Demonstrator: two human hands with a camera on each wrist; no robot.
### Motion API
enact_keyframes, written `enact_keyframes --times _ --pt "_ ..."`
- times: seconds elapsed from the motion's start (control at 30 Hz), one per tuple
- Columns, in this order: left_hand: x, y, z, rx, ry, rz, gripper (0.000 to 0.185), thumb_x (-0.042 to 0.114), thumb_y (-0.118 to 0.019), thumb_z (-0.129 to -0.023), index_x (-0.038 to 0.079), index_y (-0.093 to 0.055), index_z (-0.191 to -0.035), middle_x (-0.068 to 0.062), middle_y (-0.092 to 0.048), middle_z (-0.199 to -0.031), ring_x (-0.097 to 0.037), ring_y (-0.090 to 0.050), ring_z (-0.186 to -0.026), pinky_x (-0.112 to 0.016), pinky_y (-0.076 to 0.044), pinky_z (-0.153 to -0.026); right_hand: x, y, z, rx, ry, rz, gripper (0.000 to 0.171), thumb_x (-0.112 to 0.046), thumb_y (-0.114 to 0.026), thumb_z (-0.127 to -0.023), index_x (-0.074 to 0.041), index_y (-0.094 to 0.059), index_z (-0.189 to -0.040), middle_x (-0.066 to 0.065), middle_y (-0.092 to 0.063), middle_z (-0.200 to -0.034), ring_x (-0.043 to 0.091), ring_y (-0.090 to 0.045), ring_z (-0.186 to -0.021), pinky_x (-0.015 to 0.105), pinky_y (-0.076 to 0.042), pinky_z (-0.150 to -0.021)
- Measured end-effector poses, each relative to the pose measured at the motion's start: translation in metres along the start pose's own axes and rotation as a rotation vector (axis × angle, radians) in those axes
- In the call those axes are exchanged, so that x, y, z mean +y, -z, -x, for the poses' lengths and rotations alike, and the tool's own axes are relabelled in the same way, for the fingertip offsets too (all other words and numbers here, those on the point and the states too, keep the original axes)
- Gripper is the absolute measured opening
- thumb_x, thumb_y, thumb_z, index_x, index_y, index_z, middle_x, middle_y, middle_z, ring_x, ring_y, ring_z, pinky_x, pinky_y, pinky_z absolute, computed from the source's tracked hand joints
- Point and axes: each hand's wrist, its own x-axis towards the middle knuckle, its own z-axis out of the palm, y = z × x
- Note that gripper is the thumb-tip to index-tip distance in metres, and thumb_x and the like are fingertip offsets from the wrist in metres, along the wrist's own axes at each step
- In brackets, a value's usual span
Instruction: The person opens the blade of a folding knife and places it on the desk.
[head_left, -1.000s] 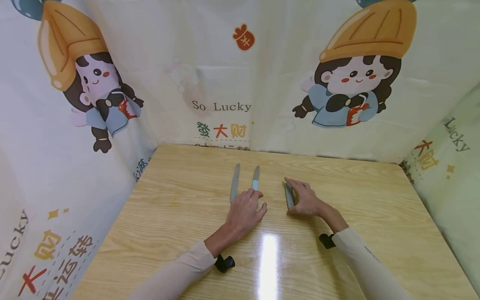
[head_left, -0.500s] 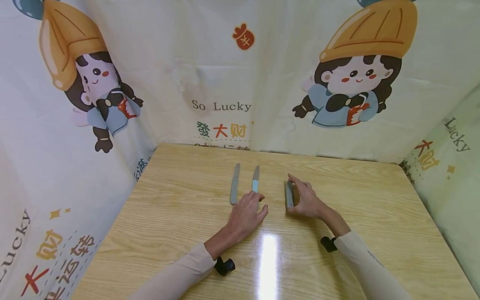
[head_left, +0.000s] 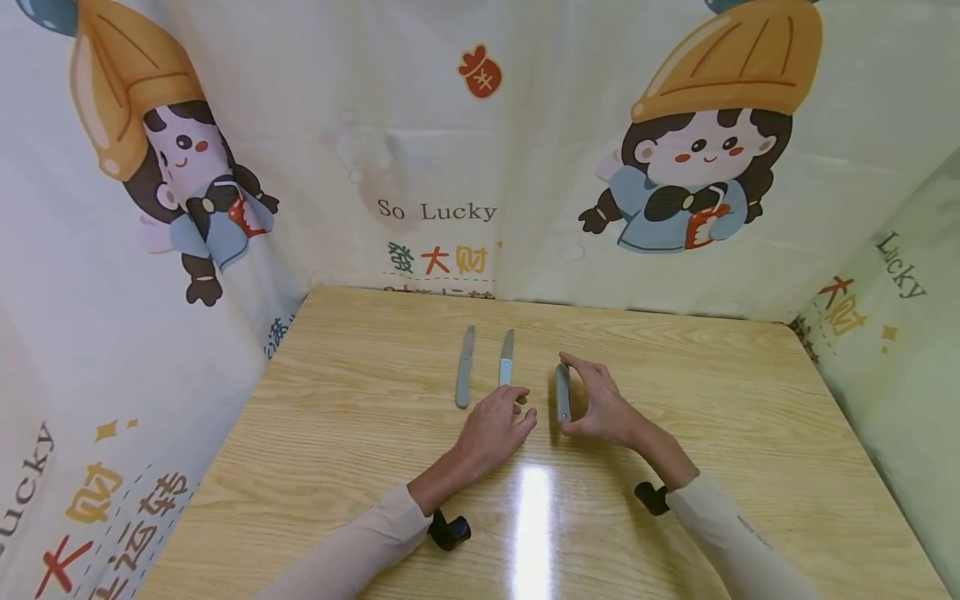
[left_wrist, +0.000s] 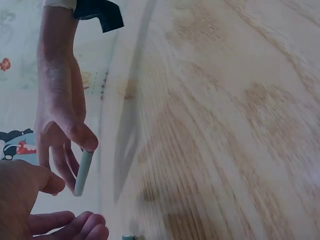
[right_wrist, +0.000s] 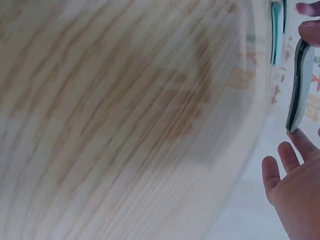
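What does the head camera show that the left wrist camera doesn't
Only the head view shows the two open knives lying side by side, the left hand touching the nearer one, and the printed curtain. Only the left wrist view shows, close up, the right thumb on one end of the folded knife. Both show the right hand pinching the folded knife above the wooden table.

Both wrist views smear the table [left_wrist: 225,125]; the left hand [head_left: 491,429] covers the middle knife [head_left: 506,367] handle's end
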Motion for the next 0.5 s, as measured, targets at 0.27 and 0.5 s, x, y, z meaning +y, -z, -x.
enact_keyframes --times 0.27,0.5 --pt "-0.001 0.0 -0.006 -0.104 0.125 0.37 0.046 0.023 -0.059 -0.102 -0.006 -0.056 -0.139 -0.006 -0.069 -0.112 -0.018 -0.07 -0.096 -0.033 -0.056 -0.075 -0.014 -0.004 0.003 -0.021 0.034 -0.027 0.11 -0.008 -0.091 -0.07 -0.008 -0.027 -0.16 0.013 -0.036 -0.155 0.036 -0.027 -0.134 0.065 -0.036 -0.1" --pt "-0.001 -0.002 -0.011 -0.147 0.172 0.571 0.051 0.022 -0.064 -0.101 -0.009 -0.052 -0.14 -0.012 -0.07 -0.111 -0.029 -0.072 -0.091 -0.039 -0.058 -0.073 -0.027 -0.009 0.006 -0.054 0.048 -0.054 0.107 -0.007 -0.091 -0.07 -0.013 -0.03 -0.158 0.011 -0.035 -0.154 0.034 -0.026 -0.135 0.067 -0.037 -0.099"
